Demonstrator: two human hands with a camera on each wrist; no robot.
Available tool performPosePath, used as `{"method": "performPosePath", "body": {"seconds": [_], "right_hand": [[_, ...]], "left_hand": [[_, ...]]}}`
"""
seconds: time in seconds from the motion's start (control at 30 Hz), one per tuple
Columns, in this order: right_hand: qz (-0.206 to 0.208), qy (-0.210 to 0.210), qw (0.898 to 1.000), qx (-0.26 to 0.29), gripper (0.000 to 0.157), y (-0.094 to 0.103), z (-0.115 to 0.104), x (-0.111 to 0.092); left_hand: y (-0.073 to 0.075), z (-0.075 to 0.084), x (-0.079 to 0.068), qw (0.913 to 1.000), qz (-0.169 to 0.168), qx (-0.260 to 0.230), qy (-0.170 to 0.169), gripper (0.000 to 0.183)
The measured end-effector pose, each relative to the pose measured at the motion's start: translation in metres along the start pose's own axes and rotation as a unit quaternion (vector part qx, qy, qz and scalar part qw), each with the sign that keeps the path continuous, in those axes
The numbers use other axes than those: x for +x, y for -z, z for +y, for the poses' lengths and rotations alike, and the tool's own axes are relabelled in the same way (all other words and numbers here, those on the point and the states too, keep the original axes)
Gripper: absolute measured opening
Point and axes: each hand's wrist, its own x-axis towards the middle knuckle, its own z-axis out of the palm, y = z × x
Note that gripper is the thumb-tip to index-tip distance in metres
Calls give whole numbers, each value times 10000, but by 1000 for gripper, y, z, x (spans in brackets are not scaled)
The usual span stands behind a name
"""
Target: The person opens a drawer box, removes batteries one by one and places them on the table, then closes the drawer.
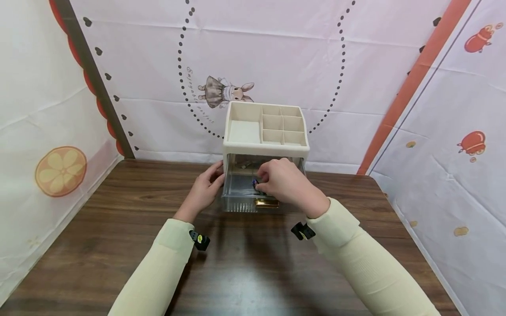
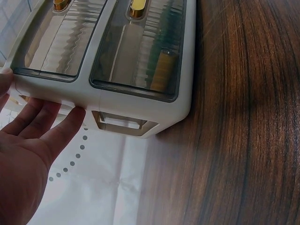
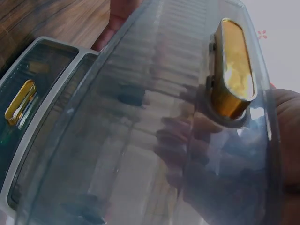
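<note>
A cream desktop organizer [image 1: 265,150] stands at the back of the table, its clear upper drawer [image 1: 239,205] pulled out. My left hand [image 1: 202,189] rests along the organizer's left side, and the left wrist view shows its extended fingers [image 2: 65,126] against the cream side wall. Over the open drawer is my right hand [image 1: 285,182], pinching a small dark item with blue-purple color [image 1: 255,182] between thumb and fingers; its kind is unclear. Another small item [image 1: 246,165] lies deeper inside. In the right wrist view, the drawer's gold handle [image 3: 234,70] appears close up, and the clear front blurs what lies behind.
Divided compartments [image 1: 283,125] top the organizer. Beneath the open drawer are closed drawers; one holds a yellow item [image 2: 165,70] and something green. Printed cloth [image 1: 261,57] hangs behind and at both sides of the dark wooden table [image 1: 245,272].
</note>
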Motion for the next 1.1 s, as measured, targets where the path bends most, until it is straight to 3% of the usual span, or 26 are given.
{"method": "performPosePath", "body": {"seconds": [0.1,0.13,0.27,0.33,0.67,1.1], "right_hand": [[-138,26,9999,-50,11,0,1,3],[-192,35,9998,-52,13,-1,1,4],[-408,-16,9992,-30,43,-2,1,7],[-463,-81,9989,-68,50,-3,0,9],[-669,-212,9968,-386,39,-5,2,20],[-679,-75,9970,-368,48,-10,6,28]], "left_hand": [[-1,0,1,10000,9,-5,8,50],[-1,0,1,10000,17,1,4,50],[-1,1,0,10000,32,26,19,50],[-1,1,0,10000,26,25,27,50],[-1,0,1,9999,59,61,64,50],[-2,0,1,9999,76,125,43,49]]}}
